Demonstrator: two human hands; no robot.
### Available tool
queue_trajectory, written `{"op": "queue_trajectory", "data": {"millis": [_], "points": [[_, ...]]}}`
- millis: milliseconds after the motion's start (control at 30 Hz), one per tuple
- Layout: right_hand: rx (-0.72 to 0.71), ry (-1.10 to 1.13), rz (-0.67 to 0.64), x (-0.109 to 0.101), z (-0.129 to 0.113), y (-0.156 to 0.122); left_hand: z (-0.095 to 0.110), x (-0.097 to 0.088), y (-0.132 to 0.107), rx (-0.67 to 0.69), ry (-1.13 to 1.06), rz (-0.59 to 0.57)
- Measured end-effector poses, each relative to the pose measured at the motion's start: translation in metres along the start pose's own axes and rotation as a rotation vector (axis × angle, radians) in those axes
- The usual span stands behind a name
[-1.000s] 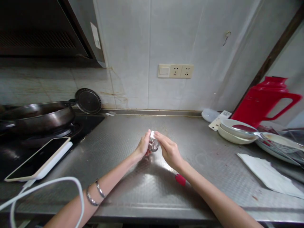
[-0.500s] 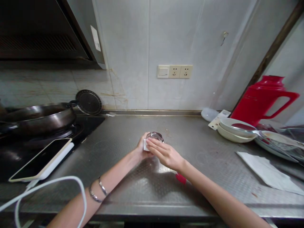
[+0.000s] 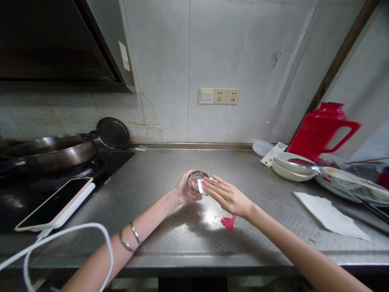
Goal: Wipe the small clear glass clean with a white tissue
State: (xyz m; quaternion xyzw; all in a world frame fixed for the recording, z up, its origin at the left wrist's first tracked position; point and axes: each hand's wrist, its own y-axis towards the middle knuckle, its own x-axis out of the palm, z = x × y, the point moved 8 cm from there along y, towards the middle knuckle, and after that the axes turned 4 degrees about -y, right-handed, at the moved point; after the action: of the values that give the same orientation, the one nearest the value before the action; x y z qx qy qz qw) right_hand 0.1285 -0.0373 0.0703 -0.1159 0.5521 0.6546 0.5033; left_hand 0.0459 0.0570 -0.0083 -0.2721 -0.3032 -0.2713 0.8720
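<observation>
My left hand (image 3: 184, 189) is wrapped round a small, clear round glass (image 3: 192, 183) above the steel counter, its opening tilted toward me. My right hand (image 3: 227, 196) pinches a folded white tissue (image 3: 201, 186) and presses it on the right side of the glass rim. The fingertips of my right hand lie over part of the tissue and the glass. On the counter just below my right hand lies a red piece with a jagged edge (image 3: 228, 222), partly covered by my wrist.
On the left, a phone (image 3: 54, 205) with a white cable lies by the stove, near a steel pan (image 3: 57, 152). At right are a red thermos (image 3: 319, 132), stacked bowls (image 3: 293, 172), plates (image 3: 343, 186) and a white paper sheet (image 3: 331, 215). A dark round disc (image 3: 113, 133) leans on the wall.
My right hand has moved right with the tissue, from the left side of the glass rim to its right side. The glass opening now shows more. The view has turned slightly right.
</observation>
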Motion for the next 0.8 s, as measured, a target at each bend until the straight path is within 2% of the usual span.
{"op": "queue_trajectory", "data": {"millis": [133, 200, 300, 433, 600, 700, 800], "points": [[0.158, -0.071, 0.036, 0.000, 0.007, -0.009, -0.005, 0.011, 0.002, -0.091, 0.085, -0.129], [0.253, -0.095, 0.046, 0.004, 0.007, -0.013, -0.003, 0.013, 0.004, -0.081, 0.127, -0.142], [0.395, -0.078, 0.087, 0.012, 0.009, -0.016, 0.003, 0.010, 0.011, -0.032, 0.135, -0.083], [0.606, 0.039, 0.249, 0.015, 0.020, -0.016, 0.006, 0.005, 0.019, -0.010, 0.135, -0.019], [0.865, 0.226, 0.445, 0.016, 0.043, -0.016, 0.011, 0.003, 0.021, 0.030, 0.171, -0.040], [0.943, 0.286, 0.447, 0.020, 0.052, -0.013, 0.009, -0.003, 0.023, 0.031, 0.219, 0.000], [0.909, 0.296, 0.376, 0.023, 0.051, -0.005, 0.004, -0.015, 0.027, 0.027, 0.234, 0.077]]}}
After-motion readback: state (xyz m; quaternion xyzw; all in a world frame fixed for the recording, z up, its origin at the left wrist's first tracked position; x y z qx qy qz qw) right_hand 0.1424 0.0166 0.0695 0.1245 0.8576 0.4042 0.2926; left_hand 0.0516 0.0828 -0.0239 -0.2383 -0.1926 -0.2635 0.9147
